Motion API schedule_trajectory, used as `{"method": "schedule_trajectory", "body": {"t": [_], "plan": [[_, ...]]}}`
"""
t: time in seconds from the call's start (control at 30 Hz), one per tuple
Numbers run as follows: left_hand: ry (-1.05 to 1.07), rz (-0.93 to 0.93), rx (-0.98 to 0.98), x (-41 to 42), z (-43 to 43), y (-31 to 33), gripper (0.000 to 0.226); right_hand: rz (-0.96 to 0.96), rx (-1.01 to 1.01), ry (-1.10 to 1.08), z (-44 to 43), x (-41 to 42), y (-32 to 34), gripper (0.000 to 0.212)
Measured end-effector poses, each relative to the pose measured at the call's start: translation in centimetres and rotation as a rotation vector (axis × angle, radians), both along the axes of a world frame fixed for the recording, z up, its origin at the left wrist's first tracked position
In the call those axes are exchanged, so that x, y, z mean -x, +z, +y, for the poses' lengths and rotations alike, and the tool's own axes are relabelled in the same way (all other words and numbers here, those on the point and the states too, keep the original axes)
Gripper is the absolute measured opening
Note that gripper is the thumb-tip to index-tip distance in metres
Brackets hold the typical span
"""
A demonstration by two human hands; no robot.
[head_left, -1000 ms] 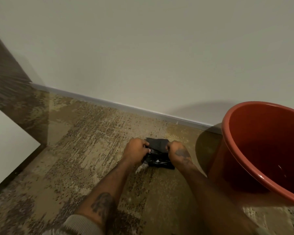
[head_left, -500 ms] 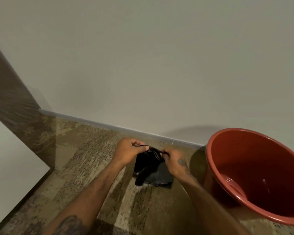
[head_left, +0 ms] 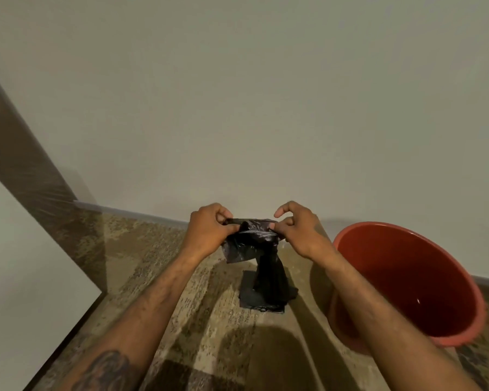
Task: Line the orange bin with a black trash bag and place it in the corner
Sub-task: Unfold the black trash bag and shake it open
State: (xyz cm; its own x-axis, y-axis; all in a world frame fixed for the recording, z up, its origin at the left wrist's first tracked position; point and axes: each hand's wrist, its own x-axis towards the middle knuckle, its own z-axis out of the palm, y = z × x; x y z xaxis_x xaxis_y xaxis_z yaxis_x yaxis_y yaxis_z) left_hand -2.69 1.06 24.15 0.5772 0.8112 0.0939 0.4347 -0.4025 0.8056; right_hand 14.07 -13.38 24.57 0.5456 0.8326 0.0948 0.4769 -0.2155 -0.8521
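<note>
A folded black trash bag [head_left: 261, 266] hangs between my two hands, partly unfolded, its lower folded end resting on the carpet. My left hand [head_left: 208, 231] pinches the bag's top left edge. My right hand [head_left: 297, 228] pinches its top right edge with thumb and fingertips. The orange bin [head_left: 412, 280] stands on the carpet to the right of the bag, tilted toward me, with nothing inside. My right forearm crosses in front of the bin's near left side.
A plain pale wall [head_left: 251, 108] with a grey baseboard [head_left: 130, 212] runs behind the hands. At the left, a dark panel [head_left: 26, 170] meets the wall in a corner, with a white surface [head_left: 26, 263] before it. Patterned brown carpet [head_left: 158, 263] covers the floor.
Both hands have lifted the bag off the carpet and moved apart, so the bag has unfolded downward. The view has tilted up, showing more wall.
</note>
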Motion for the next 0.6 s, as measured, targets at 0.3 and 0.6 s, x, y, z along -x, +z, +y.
{"method": "schedule_trajectory", "body": {"t": [0.3,0.6], "plan": [[-0.191,0.034,0.244,2.5,-3.7,5.0,0.016,0.001,0.002,-0.018,-2.2,-1.1,6.8,0.035],[-0.176,0.064,0.060,-1.0,-7.7,7.2,0.023,-0.092,0.064,0.184,-2.9,0.7,9.7,0.038]]}}
